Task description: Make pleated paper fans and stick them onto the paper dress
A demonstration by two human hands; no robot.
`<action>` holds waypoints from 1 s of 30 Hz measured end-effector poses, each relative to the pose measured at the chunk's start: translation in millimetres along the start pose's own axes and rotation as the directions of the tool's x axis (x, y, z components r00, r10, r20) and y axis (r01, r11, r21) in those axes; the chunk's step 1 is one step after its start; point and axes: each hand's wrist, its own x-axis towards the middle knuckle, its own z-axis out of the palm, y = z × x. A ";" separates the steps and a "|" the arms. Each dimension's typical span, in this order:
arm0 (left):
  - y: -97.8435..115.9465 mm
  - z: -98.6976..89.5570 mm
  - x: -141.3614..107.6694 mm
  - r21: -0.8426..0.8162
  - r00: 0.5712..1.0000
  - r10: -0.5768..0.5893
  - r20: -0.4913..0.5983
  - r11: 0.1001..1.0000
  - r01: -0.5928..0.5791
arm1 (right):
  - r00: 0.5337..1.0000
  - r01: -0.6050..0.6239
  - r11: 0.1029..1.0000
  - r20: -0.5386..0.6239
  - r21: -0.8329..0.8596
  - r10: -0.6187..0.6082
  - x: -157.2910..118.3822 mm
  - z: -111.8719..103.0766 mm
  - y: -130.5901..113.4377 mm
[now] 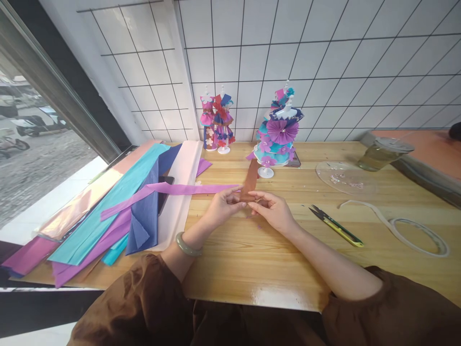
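Note:
Between my two hands, over the middle of the wooden table, is the near end of a brown crepe paper strip. My left hand pinches one side of that end. Close beside it, my right hand pinches the other side, fingertips almost touching the left ones. The strip runs away from me toward a mini dress form in a turquoise and purple paper dress. A long purple paper strip lies to the left, its right end reaching my left fingers.
Stacked paper sheets cover the left side, with a dark phone partly under them. Small dressed forms stand by the tiled wall. On the right are thread snips, a tape roll, a clear plate and a lidded cup.

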 end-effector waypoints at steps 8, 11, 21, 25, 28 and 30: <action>-1.8 -1.7 1.1 0.037 1.000 -0.002 0.007 0.999 0.002 | 1.000 0.029 0.999 0.001 -0.018 -0.029 -0.6 -1.1 -3.2; 0.9 -1.3 1.1 -0.016 1.000 0.017 0.013 1.000 -0.017 | 0.999 0.037 0.999 -0.001 -0.026 -0.037 -0.9 -1.0 -4.0; -1.3 -1.0 1.7 -0.032 0.996 0.084 0.012 0.996 -0.084 | 0.983 0.163 0.974 -0.060 -0.159 -0.174 -2.1 -2.2 -4.6; -2.1 -0.5 0.8 0.043 0.996 0.087 0.004 0.995 -0.088 | 0.974 0.213 0.960 -0.040 -0.180 -0.223 -1.1 -4.5 -2.6; -4.2 -1.1 1.1 0.075 0.996 0.092 0.002 0.993 -0.092 | 0.970 0.232 0.955 -0.029 -0.184 -0.242 -0.8 -5.0 -1.7; -5.9 -1.7 1.6 0.058 0.995 0.100 0.017 0.993 -0.101 | 0.968 0.243 0.951 -0.019 -0.190 -0.251 -1.0 -4.8 -1.6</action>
